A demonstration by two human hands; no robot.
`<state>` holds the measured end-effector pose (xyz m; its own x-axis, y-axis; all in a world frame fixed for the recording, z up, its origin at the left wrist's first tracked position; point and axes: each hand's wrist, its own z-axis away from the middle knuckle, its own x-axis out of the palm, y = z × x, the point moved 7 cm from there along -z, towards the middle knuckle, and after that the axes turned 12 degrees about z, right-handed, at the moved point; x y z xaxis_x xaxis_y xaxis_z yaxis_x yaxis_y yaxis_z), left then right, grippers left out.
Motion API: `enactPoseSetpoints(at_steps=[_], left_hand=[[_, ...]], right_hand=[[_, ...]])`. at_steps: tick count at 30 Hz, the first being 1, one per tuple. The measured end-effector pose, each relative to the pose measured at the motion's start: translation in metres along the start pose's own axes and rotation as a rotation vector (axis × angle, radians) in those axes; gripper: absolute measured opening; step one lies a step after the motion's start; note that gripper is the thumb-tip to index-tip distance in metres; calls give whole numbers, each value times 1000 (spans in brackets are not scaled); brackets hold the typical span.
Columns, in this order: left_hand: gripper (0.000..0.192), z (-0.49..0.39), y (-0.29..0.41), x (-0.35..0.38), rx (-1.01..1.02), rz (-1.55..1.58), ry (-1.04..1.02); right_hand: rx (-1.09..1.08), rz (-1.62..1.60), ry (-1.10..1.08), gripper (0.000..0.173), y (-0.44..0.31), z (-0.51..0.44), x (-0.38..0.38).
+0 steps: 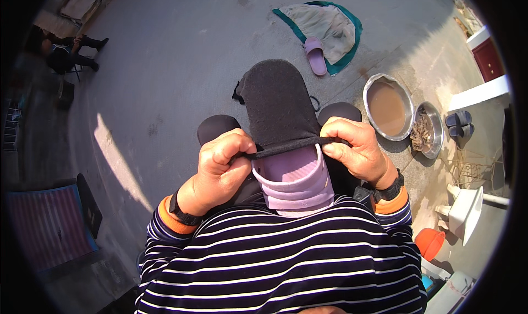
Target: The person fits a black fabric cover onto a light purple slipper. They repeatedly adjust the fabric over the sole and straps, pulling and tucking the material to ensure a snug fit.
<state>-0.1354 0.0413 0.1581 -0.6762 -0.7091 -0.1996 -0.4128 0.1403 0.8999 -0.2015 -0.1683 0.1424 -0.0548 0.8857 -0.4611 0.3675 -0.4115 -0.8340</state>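
A lilac slipper [297, 182] lies lengthwise in my lap, its strap towards my striped shirt. Black stretchy fabric [276, 99] covers the slipper's far end, its rolled edge crossing just beyond the strap. My left hand [222, 169] pinches that edge at the left side, and my right hand [357, 149] pinches it at the right, so the edge is drawn taut between them. My fingers hide both ends of the edge. A second lilac slipper [317, 58] lies on the ground ahead, partly on a pale cloth [321, 23] with a green border.
To the right stand a metal basin of brown water [366, 93], a metal bowl [439, 132] of dry scraps, dark sandals [458, 122], an overturned white stool [466, 215] and an orange basin [430, 244]. A person [62, 62] sits at the upper left. A striped panel [49, 227] is lower left.
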Motion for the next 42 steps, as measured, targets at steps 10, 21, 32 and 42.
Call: enactPoseSetpoints(at_steps=[10, 21, 32, 42], left_hand=[[35, 15, -20, 9, 3, 5, 88], [39, 7, -17, 17, 129, -203, 80], [40, 19, 8, 25, 284, -259, -107], [43, 4, 0, 26, 306, -264, -84]], right_hand=[[142, -35, -52, 46, 1, -3, 4], [81, 203, 67, 31, 4, -1, 19], [-287, 420, -125, 20, -6, 8, 30], [-201, 383, 70, 22, -22, -7, 15]])
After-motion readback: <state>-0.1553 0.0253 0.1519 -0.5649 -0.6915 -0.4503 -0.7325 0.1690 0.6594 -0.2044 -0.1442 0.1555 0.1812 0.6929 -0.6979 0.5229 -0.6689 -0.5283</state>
